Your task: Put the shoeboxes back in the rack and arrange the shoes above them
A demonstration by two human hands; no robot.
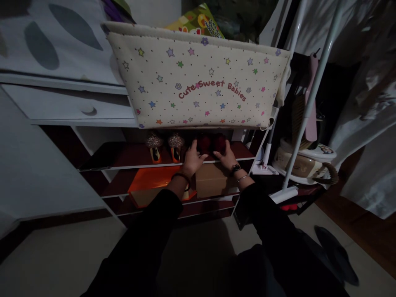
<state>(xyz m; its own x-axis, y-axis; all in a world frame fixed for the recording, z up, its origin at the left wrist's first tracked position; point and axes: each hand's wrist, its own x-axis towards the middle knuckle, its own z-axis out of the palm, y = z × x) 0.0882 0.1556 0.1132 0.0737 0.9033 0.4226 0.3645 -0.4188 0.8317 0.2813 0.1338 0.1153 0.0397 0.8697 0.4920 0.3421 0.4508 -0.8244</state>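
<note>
Side by side on the upper rack shelf (133, 154) sits a pair of dark red shoes (203, 142), dim in the shadow. My left hand (193, 159) grips the outer side of the left shoe, its thumb reaching inward. Around the right side of the other dark red shoe (219, 143) my right hand (228, 156) is closed. The fingertips of both hands are partly hidden behind the shoes. To the left stand two glittery high-heeled shoes (176, 142), apart from my left hand.
An orange box (151, 181) and a brown cardboard box (213, 181) fill the shelf below. A star-patterned fabric basket (198, 90) overhangs the rack. At right are a pale pole (312, 95), a pink-handled brush (311, 99) and slippers (335, 251) on the floor.
</note>
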